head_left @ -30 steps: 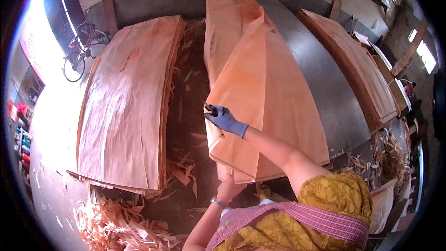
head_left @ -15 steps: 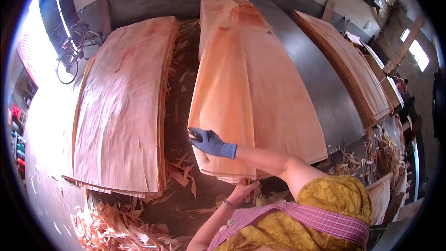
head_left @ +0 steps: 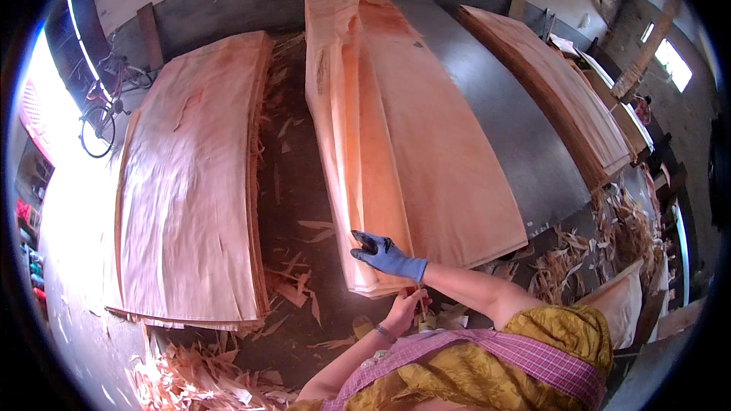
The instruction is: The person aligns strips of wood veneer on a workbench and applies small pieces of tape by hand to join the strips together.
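A tall stack of thin wood veneer sheets (head_left: 457, 175) runs away from me in the middle, its top sheet's left side raised in a long orange fold (head_left: 373, 160). My right hand (head_left: 388, 255), in a blue glove with black on the fingers, reaches across the near end. Its fingers are closed at the raised veneer's left edge. Just below the stack's near edge is my bare left hand (head_left: 402, 313), with a band at the wrist. Its fingers are pinched together; what lies between them is too small to make out.
Another veneer stack (head_left: 190, 183) stands on the left, a third stack (head_left: 548, 91) on the right. A smooth grey metal surface (head_left: 495, 84) lies beside the middle stack. Torn veneer scraps (head_left: 198, 377) heap at lower left, more scraps (head_left: 563, 266) at right. A bicycle (head_left: 103, 114) stands far left.
My right hand has moved right with the veneer's edge, and the raised fold has become narrower. My left hand stays near the stack's front edge. The whole view has shifted slightly.
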Demonstrator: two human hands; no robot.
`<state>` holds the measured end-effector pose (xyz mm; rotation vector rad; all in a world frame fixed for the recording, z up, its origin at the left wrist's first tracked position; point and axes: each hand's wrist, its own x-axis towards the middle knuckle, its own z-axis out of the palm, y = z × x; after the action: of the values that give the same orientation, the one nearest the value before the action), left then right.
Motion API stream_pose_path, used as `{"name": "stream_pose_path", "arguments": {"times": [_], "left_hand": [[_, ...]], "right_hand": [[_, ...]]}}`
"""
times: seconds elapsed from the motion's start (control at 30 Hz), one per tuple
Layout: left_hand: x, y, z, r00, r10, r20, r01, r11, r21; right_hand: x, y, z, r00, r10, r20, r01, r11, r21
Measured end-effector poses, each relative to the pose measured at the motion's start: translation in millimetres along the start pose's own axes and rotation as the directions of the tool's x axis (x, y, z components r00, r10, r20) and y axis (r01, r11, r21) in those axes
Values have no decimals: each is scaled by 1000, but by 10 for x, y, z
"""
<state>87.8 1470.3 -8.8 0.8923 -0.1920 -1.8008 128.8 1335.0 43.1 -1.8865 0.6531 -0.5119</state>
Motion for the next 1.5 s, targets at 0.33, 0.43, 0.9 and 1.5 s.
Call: {"name": "stream_pose_path", "arguments": {"times": [0.33,0.43,0.9,1.5], "left_hand": [[-41,-53,60,996,-6,84,15,994,-109],[-13,-125,77,992,-55,110,71,987,-145],[-142,196,-21,964,-181,195,134,964,230],[518,2143,-1601,590,611,-528,24,640,768]], "right_hand": [[198,134,326,976,83,201,-36,973,-227],[260,373,172,931,146,334,2,914,-405],[-1226,439,-518,852,448,-271,-505,840,-199],[-1281,174,415,637,481,-602,-463,863,200]]}}
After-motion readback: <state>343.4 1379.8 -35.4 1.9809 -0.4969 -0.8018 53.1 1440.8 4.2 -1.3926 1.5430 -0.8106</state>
